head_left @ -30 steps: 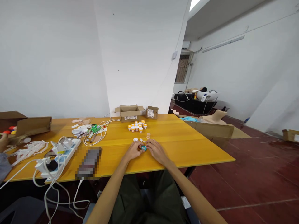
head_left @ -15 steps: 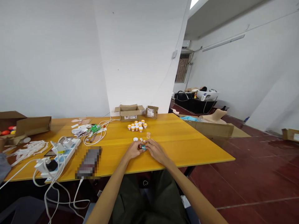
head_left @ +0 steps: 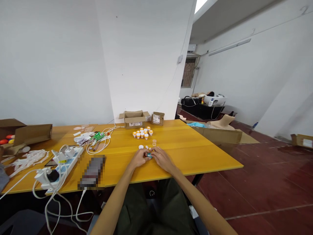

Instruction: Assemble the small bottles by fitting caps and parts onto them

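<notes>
My left hand (head_left: 139, 158) and my right hand (head_left: 161, 158) meet near the front edge of the yellow table (head_left: 195, 147). Between them is a small teal piece (head_left: 149, 155), gripped by the fingers of both; its shape is too small to tell. Just beyond the fingertips lie a round white disc (head_left: 141, 147), a few tiny white pieces (head_left: 146, 147) and a clear round container (head_left: 154, 142). Farther back stands a cluster of several small white containers with orange-rimmed tops (head_left: 142, 134).
An open cardboard box (head_left: 134, 120) and a smaller box (head_left: 157, 118) stand by the wall. On the left are a phone (head_left: 93, 171), a power strip (head_left: 70, 163) with tangled cables, white straps (head_left: 30, 160) and a box with coloured balls (head_left: 34, 133).
The whole view has shifted slightly. Both hands stay together around the teal piece, with hardly any visible change in the fingers.
</notes>
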Tool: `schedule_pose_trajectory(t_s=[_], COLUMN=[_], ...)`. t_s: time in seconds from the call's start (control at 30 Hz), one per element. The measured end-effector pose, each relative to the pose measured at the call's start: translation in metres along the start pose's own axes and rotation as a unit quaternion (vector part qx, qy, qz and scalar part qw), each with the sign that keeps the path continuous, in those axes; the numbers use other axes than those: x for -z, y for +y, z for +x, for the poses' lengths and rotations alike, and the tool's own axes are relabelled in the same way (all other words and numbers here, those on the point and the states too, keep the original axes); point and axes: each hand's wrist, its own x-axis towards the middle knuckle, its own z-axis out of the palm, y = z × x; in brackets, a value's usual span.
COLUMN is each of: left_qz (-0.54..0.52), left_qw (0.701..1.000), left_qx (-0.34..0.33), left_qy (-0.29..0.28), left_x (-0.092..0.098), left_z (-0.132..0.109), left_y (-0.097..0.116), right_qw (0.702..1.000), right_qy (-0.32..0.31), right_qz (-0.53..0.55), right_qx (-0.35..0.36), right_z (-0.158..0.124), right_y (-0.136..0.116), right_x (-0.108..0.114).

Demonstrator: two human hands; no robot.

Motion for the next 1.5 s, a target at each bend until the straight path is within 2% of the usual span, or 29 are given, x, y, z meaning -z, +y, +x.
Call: schedule_pose_trajectory(t_s=[0.33,0.53,0.7,0.93,1.13,1.3,1.4,1.5], left_qz=[0.007,0.012,0.021,0.041,0.062,0.056,0.060,0.096], left_qw=[1.000,1.000,1.000,0.999,0.998,0.998,0.996,0.988], left_qx=[-0.003,0.003,0.006,0.009,-0.004,-0.007,-0.009,0.010], left_qy=[-0.005,-0.011,-0.005,0.015,0.032,0.042,0.070,0.124], left_x=[0.001,0.001,0.001,0.000,0.000,0.002,0.005,0.008], left_z=[0.000,0.000,-0.001,-0.002,-0.001,-0.002,-0.003,-0.003], left_y=[0.002,0.006,0.006,-0.001,-0.003,0.000,0.003,0.005], right_qw=[1.000,0.999,0.995,0.981,0.975,0.977,0.979,0.980], right_qy=[-0.003,0.030,0.084,0.113,0.074,0.035,0.020,0.011], right_qz=[-0.027,-0.026,-0.028,-0.039,-0.068,-0.091,-0.088,-0.081], right_qx=[0.009,-0.004,-0.054,-0.153,-0.199,-0.190,-0.184,-0.183], right_z=[-0.003,-0.004,-0.005,-0.006,-0.001,0.002,0.001,0.001], right_y=[-0.001,-0.005,-0.005,0.012,0.026,0.032,0.034,0.033], right_x=[-0.001,0.001,0.003,-0.002,-0.012,-0.020,-0.018,-0.014])
